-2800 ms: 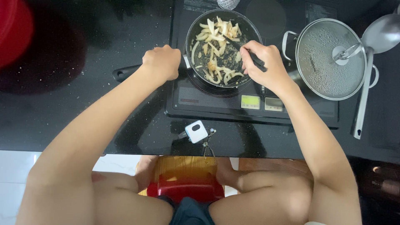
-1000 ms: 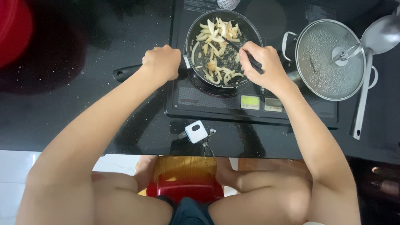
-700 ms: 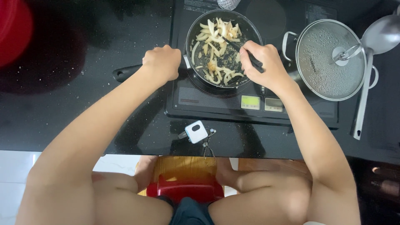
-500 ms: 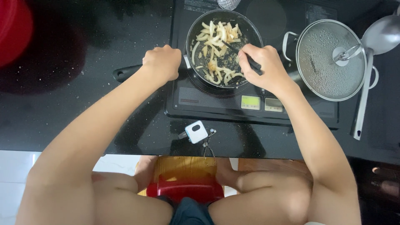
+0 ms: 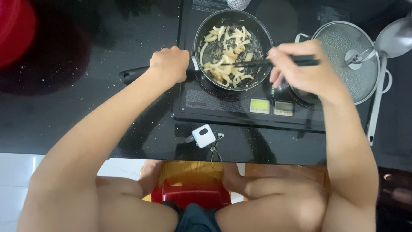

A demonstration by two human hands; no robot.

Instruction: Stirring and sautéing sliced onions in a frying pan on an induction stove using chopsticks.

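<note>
1. We are stirring pale, soft food strips (image 5: 226, 56) lying in the black pan (image 5: 257, 30) on the cooktop (image 5: 223, 105), far centre; they look limp and slippery, so a gentle pinch from the sides should suit.
2. We are pinching dark chopsticks (image 5: 257, 62) in our right hand (image 5: 307, 73), fingers narrowed around them, tips among the strips.
3. We are steadying the pan handle (image 5: 131, 75) with our left hand (image 5: 169, 64), fist closed.
4. A lidded pot (image 5: 347, 60) is sitting right.
</note>
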